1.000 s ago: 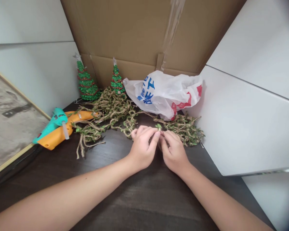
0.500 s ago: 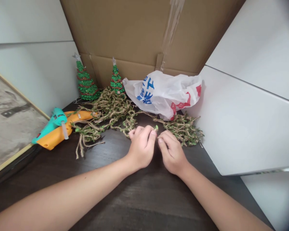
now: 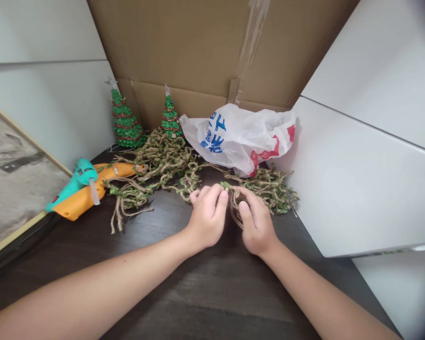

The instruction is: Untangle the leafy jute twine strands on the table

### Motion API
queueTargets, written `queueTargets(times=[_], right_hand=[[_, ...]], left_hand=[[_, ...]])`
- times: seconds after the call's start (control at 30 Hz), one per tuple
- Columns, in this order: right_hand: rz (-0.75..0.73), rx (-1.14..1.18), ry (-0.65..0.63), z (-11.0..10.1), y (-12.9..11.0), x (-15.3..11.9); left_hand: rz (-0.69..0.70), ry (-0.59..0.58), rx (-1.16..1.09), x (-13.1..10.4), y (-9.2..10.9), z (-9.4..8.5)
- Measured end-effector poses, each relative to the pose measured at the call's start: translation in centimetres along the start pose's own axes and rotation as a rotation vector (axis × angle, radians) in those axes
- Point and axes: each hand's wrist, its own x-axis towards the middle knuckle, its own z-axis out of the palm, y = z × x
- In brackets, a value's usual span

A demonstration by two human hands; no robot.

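My left hand (image 3: 208,215) is closed in a pinch on a leafy twine garland, whose green leaves (image 3: 225,184) poke out above the thumb. Close by on the right, my right hand (image 3: 257,221) has its thumb and forefinger apart, with the forefinger reaching to the garland's loose twine strands (image 3: 235,208). These tan strands hang between the two hands. Beyond the left hand lies a big heap of leafy twine (image 3: 166,158), and a smaller heap of leafy twine (image 3: 271,186) lies behind the right hand.
Two green Christmas trees (image 3: 125,120) stand at the back left. A white plastic bag (image 3: 241,134) lies against the cardboard (image 3: 198,52). On the left are a teal glue gun (image 3: 78,177) and an orange tool (image 3: 78,202). White panels (image 3: 361,174) flank the dark tabletop (image 3: 184,293).
My right thumb and forefinger have parted, and the hand has shifted slightly right. Twine strands now show hanging between the hands. My left hand stays almost in place.
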Motion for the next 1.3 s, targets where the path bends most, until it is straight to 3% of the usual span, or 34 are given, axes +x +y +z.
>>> queueTargets(times=[0.2, 0.5, 0.77, 1.03, 1.3], right_hand=[[-0.034, -0.087, -0.033, 0.53, -0.01, 0.34], [0.018, 0.014, -0.120, 0.43, -0.39, 0.71], [0.078, 0.039, -0.062, 0.58, 0.14, 0.24], [0.051, 0.007, -0.105, 0.49, -0.21, 0.59], [0.023, 0.064, -0.046, 0.07, -0.64, 0.41]], left_hand=[[0.054, -0.050, -0.003, -0.15, 0.11, -0.05], [0.076, -0.080, 0.015, -0.08, 0.28, -0.02], [0.080, -0.091, 0.047, -0.10, 0.30, 0.00], [0.068, -0.055, 0.141, -0.07, 0.33, 0.19], [-0.002, -0.001, 0.170, 0.11, 0.23, 0.24]])
